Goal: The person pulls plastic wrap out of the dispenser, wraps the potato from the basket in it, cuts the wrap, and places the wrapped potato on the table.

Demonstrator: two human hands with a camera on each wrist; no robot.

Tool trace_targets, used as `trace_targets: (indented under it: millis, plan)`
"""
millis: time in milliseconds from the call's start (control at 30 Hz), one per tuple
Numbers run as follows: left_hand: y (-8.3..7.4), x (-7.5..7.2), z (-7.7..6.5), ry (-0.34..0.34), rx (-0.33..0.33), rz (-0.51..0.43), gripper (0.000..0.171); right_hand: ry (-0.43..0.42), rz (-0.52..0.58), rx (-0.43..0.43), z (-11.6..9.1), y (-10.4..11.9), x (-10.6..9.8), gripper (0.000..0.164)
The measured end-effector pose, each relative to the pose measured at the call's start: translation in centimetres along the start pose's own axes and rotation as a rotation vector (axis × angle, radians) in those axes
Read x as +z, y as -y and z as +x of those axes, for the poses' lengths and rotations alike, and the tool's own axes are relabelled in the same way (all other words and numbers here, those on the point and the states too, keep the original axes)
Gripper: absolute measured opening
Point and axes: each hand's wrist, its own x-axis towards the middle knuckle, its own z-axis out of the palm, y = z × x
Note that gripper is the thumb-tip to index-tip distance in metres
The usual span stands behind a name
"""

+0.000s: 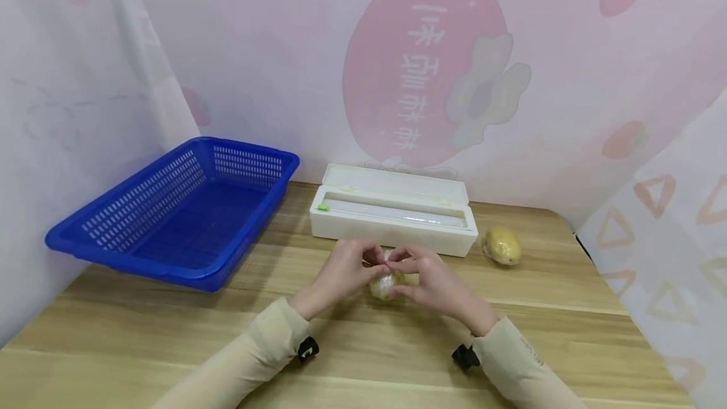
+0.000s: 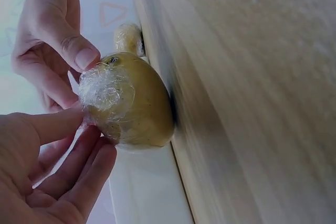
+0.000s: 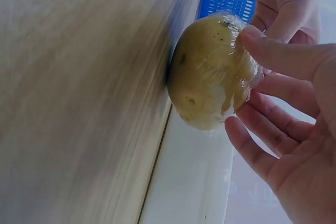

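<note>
A potato [image 1: 385, 284] wrapped in clear cling film rests on the wooden table. Its film [image 2: 107, 88] is bunched and crinkled on the top side. My left hand [image 1: 350, 267] pinches this gathered film between thumb and index finger. From the other side my right hand [image 1: 434, 279] holds the wrapped potato, its thumb and fingertips against the film. The two hands' fingertips meet over the top. In the right wrist view the potato's smooth, spotted side [image 3: 197, 72] shows under the film.
Behind the hands stands a white cling film box [image 1: 392, 235] with its lid raised. A second wrapped potato [image 1: 502, 245] lies right of it. To the left is a blue plastic basket [image 1: 216, 279]. A printed curtain backs the wooden table [image 1: 363, 365].
</note>
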Motion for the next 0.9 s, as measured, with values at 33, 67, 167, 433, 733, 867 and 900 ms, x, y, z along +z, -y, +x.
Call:
trace_targets:
  millis: [33, 67, 167, 433, 733, 867, 900]
  plan:
    - [0.0, 0.0, 0.0, 0.011, 0.013, 0.001, 0.007, 0.001, 0.001, 0.0, 0.0, -0.1, 0.0, 0.044]
    - [0.0, 0.0, 0.0, 0.025, 0.024, 0.001, 0.005, 0.0, 0.003, -0.004, -0.1, -0.2, 0.0, 0.044]
    - [0.0, -0.2, 0.2, 0.082, 0.079, 0.013, 0.005, -0.001, 0.026, -0.014, -0.2, -0.5, -0.1, 0.041]
    - [0.0, -0.7, 0.3, 0.198, 0.113, 0.09, 0.028, 0.024, 0.059, 0.036, -0.3, -0.9, -0.5, 0.038]
    - [-0.1, -0.4, 0.3, 0.17, 0.106, 0.076, 0.024, 0.048, 0.086, 0.043, -0.2, -0.9, -0.9, 0.033]
    - [-0.2, -0.2, 0.2, 0.158, 0.101, 0.108, 0.023, 0.054, 0.084, 0.019, -0.1, -0.9, -0.9, 0.028]
    - [-0.2, -0.1, 0.2, 0.156, 0.102, 0.115, 0.023, 0.055, 0.084, 0.015, -0.1, -0.9, -1.0, 0.026]
